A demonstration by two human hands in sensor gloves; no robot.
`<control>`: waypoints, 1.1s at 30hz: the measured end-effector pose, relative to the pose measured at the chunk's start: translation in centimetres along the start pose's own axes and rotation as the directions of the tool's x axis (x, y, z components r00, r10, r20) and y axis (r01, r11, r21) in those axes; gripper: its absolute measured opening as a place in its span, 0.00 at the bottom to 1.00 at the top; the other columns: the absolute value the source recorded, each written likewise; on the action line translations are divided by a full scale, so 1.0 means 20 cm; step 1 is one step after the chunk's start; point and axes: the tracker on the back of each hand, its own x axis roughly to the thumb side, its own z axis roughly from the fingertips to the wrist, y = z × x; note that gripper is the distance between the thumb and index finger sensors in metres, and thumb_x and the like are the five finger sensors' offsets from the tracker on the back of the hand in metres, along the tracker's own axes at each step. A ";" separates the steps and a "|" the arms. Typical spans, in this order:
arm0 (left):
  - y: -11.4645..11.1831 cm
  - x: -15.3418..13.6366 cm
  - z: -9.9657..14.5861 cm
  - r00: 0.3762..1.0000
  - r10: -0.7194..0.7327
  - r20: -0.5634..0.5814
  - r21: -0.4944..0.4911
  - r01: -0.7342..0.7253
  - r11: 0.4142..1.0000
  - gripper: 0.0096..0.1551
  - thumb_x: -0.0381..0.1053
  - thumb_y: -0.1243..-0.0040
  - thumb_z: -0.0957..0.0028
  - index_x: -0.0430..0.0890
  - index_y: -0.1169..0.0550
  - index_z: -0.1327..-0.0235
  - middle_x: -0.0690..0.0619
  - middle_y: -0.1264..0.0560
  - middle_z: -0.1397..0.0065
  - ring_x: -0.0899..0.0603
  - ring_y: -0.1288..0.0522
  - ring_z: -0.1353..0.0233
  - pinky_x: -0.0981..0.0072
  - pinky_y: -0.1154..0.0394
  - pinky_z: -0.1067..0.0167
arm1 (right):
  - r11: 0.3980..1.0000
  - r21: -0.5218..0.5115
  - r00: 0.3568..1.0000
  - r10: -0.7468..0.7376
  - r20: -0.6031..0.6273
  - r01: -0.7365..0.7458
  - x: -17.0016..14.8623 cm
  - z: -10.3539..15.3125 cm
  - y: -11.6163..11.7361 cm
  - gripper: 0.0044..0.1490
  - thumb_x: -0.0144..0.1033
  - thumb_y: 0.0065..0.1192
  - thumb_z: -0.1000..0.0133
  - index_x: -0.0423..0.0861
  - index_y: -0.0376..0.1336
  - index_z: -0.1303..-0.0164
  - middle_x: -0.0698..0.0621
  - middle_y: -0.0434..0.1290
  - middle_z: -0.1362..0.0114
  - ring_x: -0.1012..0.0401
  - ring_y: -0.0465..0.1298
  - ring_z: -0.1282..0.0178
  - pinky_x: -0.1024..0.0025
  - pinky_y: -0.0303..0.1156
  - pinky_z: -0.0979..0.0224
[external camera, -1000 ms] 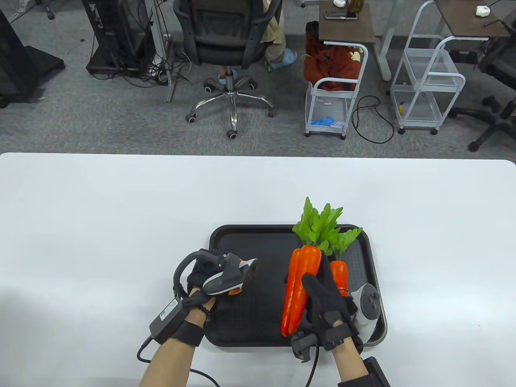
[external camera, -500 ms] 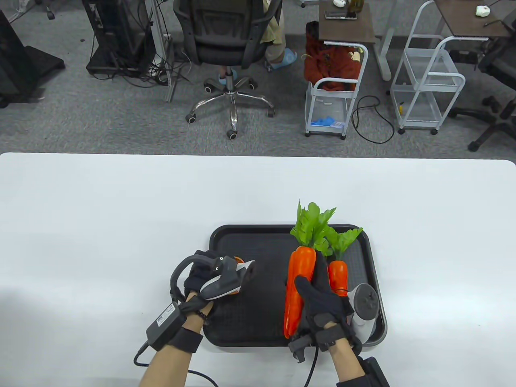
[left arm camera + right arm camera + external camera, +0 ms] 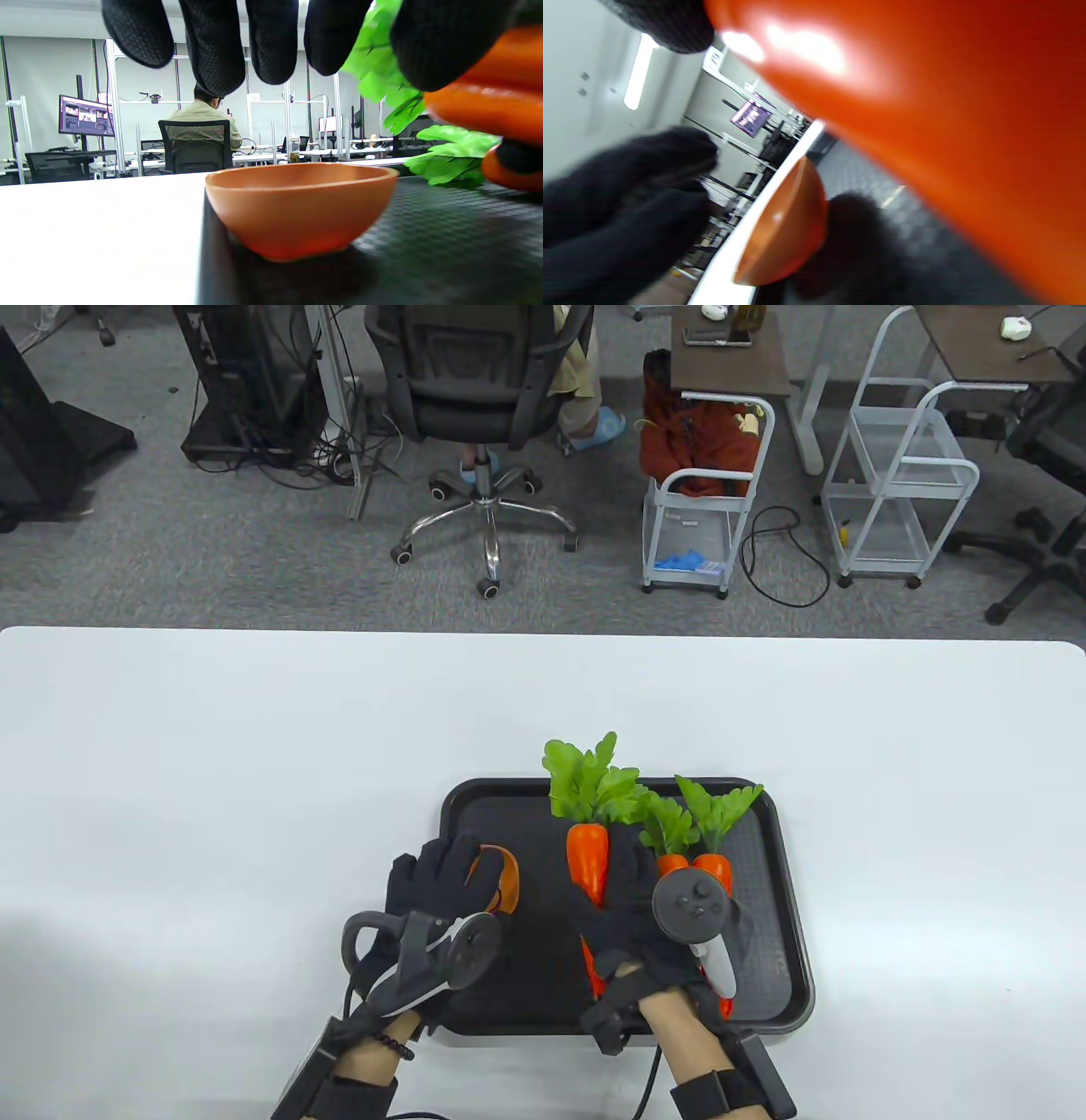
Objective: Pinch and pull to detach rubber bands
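A bunch of orange toy carrots (image 3: 587,857) with green leaves (image 3: 585,785) is over the black tray (image 3: 526,823). My right hand (image 3: 628,891) grips the bunch around its middle, tracker facing up. The carrots fill the right wrist view (image 3: 946,106) and show at the right of the left wrist view (image 3: 488,106). My left hand (image 3: 437,869) lies palm down with its fingers (image 3: 271,38) spread and empty, just above and left of a small orange bowl (image 3: 505,882) on the tray. I cannot see any rubber band.
The tray sits near the front edge of the white table (image 3: 254,772). The orange bowl (image 3: 297,207) stands at the tray's left side. Office chairs and carts stand on the floor beyond the table's far edge.
My right hand has rolled over and carried the carrots left, so its tracker now faces up. My left hand has turned palm down and spread its fingers beside the bowl, which now shows.
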 end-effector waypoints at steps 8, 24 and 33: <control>0.02 0.01 0.05 0.997 0.083 0.011 0.025 -0.083 0.996 0.42 0.71 0.44 0.51 0.60 0.32 0.22 0.48 0.34 0.10 0.31 0.29 0.17 0.28 0.33 0.28 | 0.951 0.037 0.942 0.308 -0.133 -0.306 0.07 -0.08 0.08 0.59 0.60 0.61 0.43 0.51 0.30 0.20 0.25 0.35 0.22 0.26 0.66 0.37 0.39 0.72 0.40; 0.05 0.06 0.08 0.989 0.142 0.046 0.037 -0.144 0.989 0.40 0.70 0.44 0.50 0.59 0.31 0.23 0.48 0.32 0.11 0.32 0.26 0.19 0.29 0.31 0.28 | 0.572 0.252 0.497 0.813 -0.304 -0.781 0.12 -0.19 0.28 0.59 0.64 0.58 0.43 0.47 0.32 0.20 0.25 0.37 0.22 0.29 0.69 0.37 0.46 0.76 0.41; 0.06 0.06 0.10 0.981 0.183 0.057 0.048 -0.186 0.981 0.40 0.70 0.45 0.50 0.59 0.31 0.22 0.48 0.32 0.11 0.33 0.26 0.19 0.30 0.31 0.28 | 0.743 0.077 0.716 0.663 -0.217 -0.665 0.24 -0.06 0.05 0.56 0.64 0.56 0.45 0.46 0.38 0.19 0.27 0.47 0.21 0.33 0.76 0.43 0.52 0.81 0.50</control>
